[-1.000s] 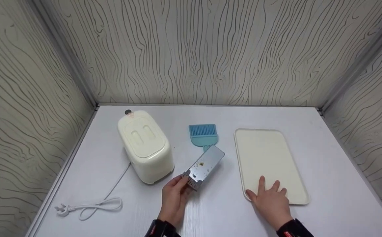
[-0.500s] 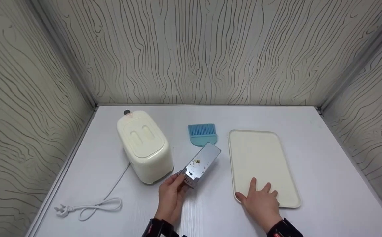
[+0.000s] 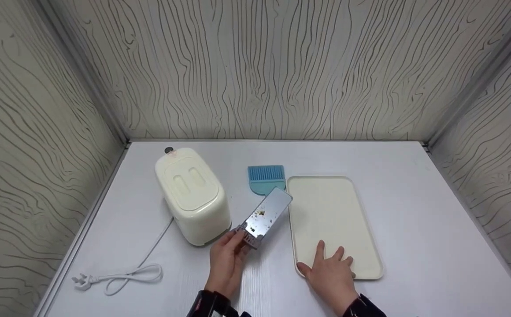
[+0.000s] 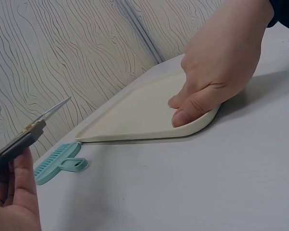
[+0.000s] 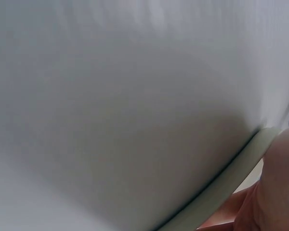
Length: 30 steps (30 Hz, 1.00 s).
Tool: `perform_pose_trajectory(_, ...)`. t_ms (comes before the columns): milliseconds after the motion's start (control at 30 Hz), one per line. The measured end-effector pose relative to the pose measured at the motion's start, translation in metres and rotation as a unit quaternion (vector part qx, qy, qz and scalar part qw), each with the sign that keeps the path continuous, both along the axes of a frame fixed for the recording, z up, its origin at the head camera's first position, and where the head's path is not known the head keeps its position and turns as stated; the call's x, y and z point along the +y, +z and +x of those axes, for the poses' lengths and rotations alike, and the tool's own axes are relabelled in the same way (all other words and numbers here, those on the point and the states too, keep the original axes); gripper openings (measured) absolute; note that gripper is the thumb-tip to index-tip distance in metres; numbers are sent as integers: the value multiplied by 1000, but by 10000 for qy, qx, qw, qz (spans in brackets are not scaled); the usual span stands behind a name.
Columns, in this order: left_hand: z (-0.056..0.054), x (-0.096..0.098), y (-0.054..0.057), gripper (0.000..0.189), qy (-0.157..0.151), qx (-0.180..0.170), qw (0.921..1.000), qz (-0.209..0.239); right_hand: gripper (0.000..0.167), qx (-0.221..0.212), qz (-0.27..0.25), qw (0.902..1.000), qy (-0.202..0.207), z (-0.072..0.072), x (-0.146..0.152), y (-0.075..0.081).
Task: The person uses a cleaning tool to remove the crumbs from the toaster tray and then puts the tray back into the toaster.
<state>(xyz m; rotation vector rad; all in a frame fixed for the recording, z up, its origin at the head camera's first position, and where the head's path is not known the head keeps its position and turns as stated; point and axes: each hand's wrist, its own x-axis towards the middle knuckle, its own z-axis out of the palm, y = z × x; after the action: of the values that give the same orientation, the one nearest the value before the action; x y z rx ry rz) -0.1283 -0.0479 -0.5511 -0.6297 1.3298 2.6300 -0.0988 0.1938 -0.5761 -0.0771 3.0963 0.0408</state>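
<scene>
My left hand (image 3: 226, 266) grips the grey end of a metal crumb tray (image 3: 275, 205), thumb on top and fingers underneath. Brown and yellowish crumbs lie on its shiny surface. In the left wrist view the crumb tray (image 4: 20, 143) is held raised above the table. My right hand (image 3: 329, 278), fingers spread, presses on the near left corner of a cream serving tray (image 3: 326, 207). Its thumb lies at the rim, as the left wrist view shows. A blue brush (image 3: 266, 179) lies behind the crumb tray, its handle hidden in the head view, close beside the serving tray.
A cream toaster (image 3: 190, 187) with a lid on top stands to the left. From it a white cord (image 3: 134, 276) runs to a plug (image 3: 83, 282) at the table's front left. Wood-patterned panels (image 3: 255, 70) enclose the back and both sides.
My right hand has slid the serving tray leftward over the table, up to the brush. The left hand and the crumb tray have shifted slightly left.
</scene>
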Motion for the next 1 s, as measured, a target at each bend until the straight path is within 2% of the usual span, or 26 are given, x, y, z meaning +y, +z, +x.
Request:
perform_pose_trajectory(267,-1,-2,0,54,12,4,10000,62,88,16,-201,9996,-191,1,-13,-2)
perform_pose_trajectory(467,-1,-2,1,49,83,-16,9999,91,87,176,-43,9998,37,2,-20,-4)
perform_pose_trajectory(1000,-2,-2,1,48,101,16,9999,78,91,371,98,9990,246,5,-32,-5)
